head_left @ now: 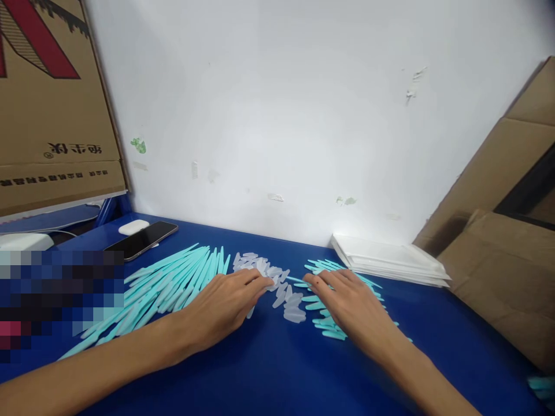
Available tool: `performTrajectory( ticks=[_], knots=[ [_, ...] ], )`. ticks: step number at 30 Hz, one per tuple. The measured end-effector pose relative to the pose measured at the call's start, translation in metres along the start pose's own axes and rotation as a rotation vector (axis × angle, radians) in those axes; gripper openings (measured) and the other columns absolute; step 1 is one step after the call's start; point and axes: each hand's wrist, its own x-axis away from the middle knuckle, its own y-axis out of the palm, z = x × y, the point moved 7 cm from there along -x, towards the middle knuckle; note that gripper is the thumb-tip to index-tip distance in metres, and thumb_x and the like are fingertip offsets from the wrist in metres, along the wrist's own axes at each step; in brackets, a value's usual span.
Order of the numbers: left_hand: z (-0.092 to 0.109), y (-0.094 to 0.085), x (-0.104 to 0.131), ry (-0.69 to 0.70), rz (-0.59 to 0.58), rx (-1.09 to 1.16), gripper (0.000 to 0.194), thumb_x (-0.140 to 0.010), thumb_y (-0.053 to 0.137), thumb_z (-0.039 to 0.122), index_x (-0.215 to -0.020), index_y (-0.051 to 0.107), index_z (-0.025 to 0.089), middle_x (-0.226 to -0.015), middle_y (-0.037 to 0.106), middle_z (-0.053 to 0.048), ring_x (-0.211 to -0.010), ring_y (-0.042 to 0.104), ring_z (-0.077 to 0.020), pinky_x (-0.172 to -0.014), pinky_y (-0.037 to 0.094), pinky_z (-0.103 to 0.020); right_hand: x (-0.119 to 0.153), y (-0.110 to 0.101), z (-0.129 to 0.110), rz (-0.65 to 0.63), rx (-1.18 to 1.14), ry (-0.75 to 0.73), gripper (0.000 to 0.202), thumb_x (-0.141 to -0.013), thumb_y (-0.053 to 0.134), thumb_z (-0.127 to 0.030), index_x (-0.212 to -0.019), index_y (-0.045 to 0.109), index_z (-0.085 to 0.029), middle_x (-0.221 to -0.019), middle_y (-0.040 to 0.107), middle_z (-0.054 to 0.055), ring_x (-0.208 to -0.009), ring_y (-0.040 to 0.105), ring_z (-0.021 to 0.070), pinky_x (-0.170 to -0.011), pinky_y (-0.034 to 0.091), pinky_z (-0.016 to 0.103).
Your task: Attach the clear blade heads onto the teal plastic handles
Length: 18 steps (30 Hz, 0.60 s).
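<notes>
My left hand (234,297) is closed in a pinch at the pile of small translucent plastic sleeves (295,315). Its fingertips touch the sleeves, but what lies between them is hidden. From the thumb and fingertips of my right hand (347,300), a slim turquoise plastic stick (295,279) points left toward the sleeves. Several similar turquoise sticks (332,334) lie fanned out beneath the right hand, which partly covers them. A larger heap of long, tapered turquoise sticks (173,283) spreads out to the left, partly behind my left forearm.
A dark phone (145,240) and a white case (133,226) lie at the back left of the blue table (260,370). White flat sheets (390,260) are stacked by the wall. Cardboard boxes stand on the left (56,115) and right (498,277).
</notes>
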Motion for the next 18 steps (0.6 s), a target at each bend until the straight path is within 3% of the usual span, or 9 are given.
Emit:
performTrajectory(
  ticks=[4, 7, 12, 16, 18],
  knots=[
    [-0.002, -0.002, 0.0, -0.029, 0.054, 0.009, 0.03, -0.107, 0.038, 0.021, -0.13, 0.056, 0.024, -0.113, 0.07, -0.005, -0.092, 0.069, -0.0199, -0.069, 0.051, -0.029, -0.001, -0.01, -0.007, 0.035, -0.062, -0.016, 0.053, -0.083, 0.049, 0.009, -0.126, 0.053, -0.02, -0.098, 0.067, 0.004, -0.073, 0.063, 0.0193, -0.06, 0.041, 0.03],
    [-0.003, -0.005, -0.001, -0.052, 0.071, 0.048, 0.027, -0.106, 0.04, 0.024, -0.124, 0.06, 0.024, -0.114, 0.071, -0.005, -0.095, 0.07, -0.0207, -0.074, 0.053, -0.031, 0.0, -0.015, -0.008, 0.079, -0.111, -0.012, 0.056, -0.083, 0.043, 0.01, -0.128, 0.054, -0.021, -0.101, 0.068, 0.005, -0.073, 0.064, 0.0175, -0.054, 0.036, 0.027],
    [-0.004, -0.01, -0.002, -0.16, 0.071, 0.186, 0.022, -0.105, 0.045, 0.029, -0.116, 0.062, 0.023, -0.104, 0.073, -0.003, -0.084, 0.069, -0.0186, -0.071, 0.053, -0.03, 0.002, -0.018, -0.007, 0.12, -0.171, 0.013, 0.048, -0.09, 0.046, 0.004, -0.128, 0.057, -0.023, -0.102, 0.069, 0.005, -0.072, 0.062, 0.0158, -0.055, 0.038, 0.025],
    [-0.002, -0.019, -0.004, -0.168, 0.151, 0.28, 0.019, -0.103, 0.05, 0.032, -0.11, 0.066, 0.024, -0.106, 0.069, -0.003, -0.09, 0.065, -0.018, -0.073, 0.052, -0.029, 0.002, -0.015, -0.008, 0.117, -0.188, 0.029, 0.042, -0.094, 0.054, -0.005, -0.131, 0.059, -0.023, -0.105, 0.068, 0.007, -0.082, 0.064, 0.0164, -0.061, 0.045, 0.024],
    [-0.002, -0.021, -0.004, -0.179, 0.175, 0.337, 0.019, -0.102, 0.05, 0.032, -0.108, 0.067, 0.024, -0.104, 0.068, -0.003, -0.081, 0.063, -0.0154, -0.069, 0.051, -0.028, 0.002, -0.015, -0.008, 0.119, -0.196, 0.031, 0.041, -0.094, 0.057, -0.008, -0.132, 0.059, -0.024, -0.106, 0.068, 0.007, -0.085, 0.064, 0.0163, -0.063, 0.046, 0.023]
  ],
)
